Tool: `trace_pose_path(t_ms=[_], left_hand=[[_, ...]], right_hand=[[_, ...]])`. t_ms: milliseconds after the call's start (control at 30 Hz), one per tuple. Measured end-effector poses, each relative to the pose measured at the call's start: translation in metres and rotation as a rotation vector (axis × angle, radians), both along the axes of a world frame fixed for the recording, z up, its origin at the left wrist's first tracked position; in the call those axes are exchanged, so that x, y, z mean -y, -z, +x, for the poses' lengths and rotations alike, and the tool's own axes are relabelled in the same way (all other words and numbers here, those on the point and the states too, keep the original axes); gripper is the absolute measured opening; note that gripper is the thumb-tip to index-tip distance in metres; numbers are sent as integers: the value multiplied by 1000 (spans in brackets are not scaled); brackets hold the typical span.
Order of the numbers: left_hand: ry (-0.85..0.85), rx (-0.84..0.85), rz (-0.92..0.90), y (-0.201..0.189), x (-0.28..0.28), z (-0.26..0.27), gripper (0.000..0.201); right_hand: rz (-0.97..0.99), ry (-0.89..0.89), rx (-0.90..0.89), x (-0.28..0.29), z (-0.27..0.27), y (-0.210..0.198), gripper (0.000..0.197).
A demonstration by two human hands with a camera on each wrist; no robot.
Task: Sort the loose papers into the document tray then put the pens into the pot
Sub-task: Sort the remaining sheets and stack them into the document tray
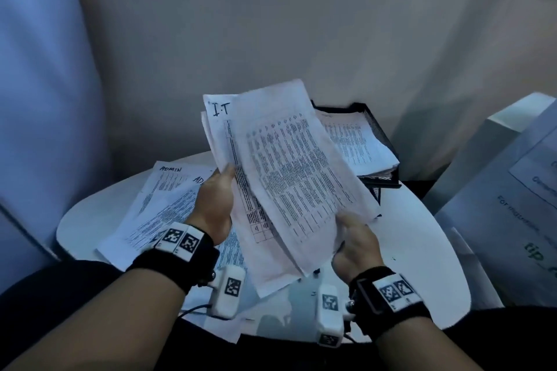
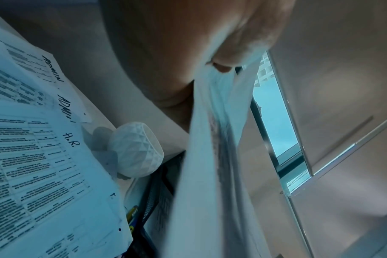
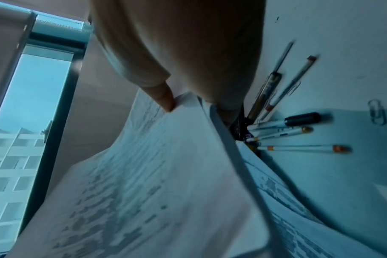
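Note:
Both hands hold a sheaf of printed papers (image 1: 280,172) up above the white table (image 1: 422,250); one sheet is marked "I.T". My left hand (image 1: 215,196) grips the sheaf's left edge, thumb on top. My right hand (image 1: 354,238) pinches the front sheets at their lower right corner (image 3: 177,104). Behind the sheaf stands the black mesh document tray (image 1: 378,129) with papers in it. Loose papers (image 1: 162,205) marked "ADMIN" and "H.R." (image 2: 44,157) lie on the table at left. Several pens (image 3: 298,132) lie on the table under my right hand. The white faceted pot (image 2: 135,150) stands next to the tray.
A beige partition (image 1: 301,39) rises behind the table. White boxes with printed labels (image 1: 512,205) stand at the right. A paperclip (image 3: 377,113) lies near the pens. The table's front edge is close to my body.

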State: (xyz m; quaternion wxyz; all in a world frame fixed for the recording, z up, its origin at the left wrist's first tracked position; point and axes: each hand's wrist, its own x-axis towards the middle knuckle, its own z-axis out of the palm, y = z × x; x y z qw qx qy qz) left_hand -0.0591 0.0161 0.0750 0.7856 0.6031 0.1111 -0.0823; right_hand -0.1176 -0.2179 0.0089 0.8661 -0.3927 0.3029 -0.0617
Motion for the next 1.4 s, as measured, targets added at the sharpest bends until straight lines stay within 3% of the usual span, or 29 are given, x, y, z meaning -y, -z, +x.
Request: trace_pose_path(t_ms=[100, 167, 300, 400, 533, 700, 867, 1000, 1100, 1200, 1400], left_hand=[[30, 52, -64, -9, -4, -2, 62], [30, 120, -10, -11, -7, 1, 44], [-172, 227, 324, -3, -25, 19, 10], [-290, 223, 476, -5, -50, 34, 31], [-316, 237, 596, -11, -90, 51, 27], [-326, 233, 610, -14, -112, 58, 29], [-289, 228, 642, -18, -114, 56, 20], [-247, 232, 651, -19, -115, 54, 17], [-249, 234, 662, -20, -116, 53, 26], [-240, 241, 660, -21, -116, 54, 20], [-291, 248, 639, -28, -119, 51, 5]], right_hand=[[-80, 21, 9, -14, 14, 5, 12], [-139, 42, 29, -23, 25, 5, 14], [-199, -66, 62, -50, 46, -9, 20], [-280, -239, 88, -65, 59, -5, 26], [-477, -405, -117, -66, 71, 30, 18], [-809, -550, -424, -78, 77, 90, 19], [-1153, -646, -535, -115, 76, 104, 47], [-1196, -626, -576, -128, 76, 104, 63], [-1213, -597, -585, -125, 76, 103, 46], [-1213, -580, -611, -117, 74, 101, 36], [-1250, -741, -585, -133, 62, 97, 75]])
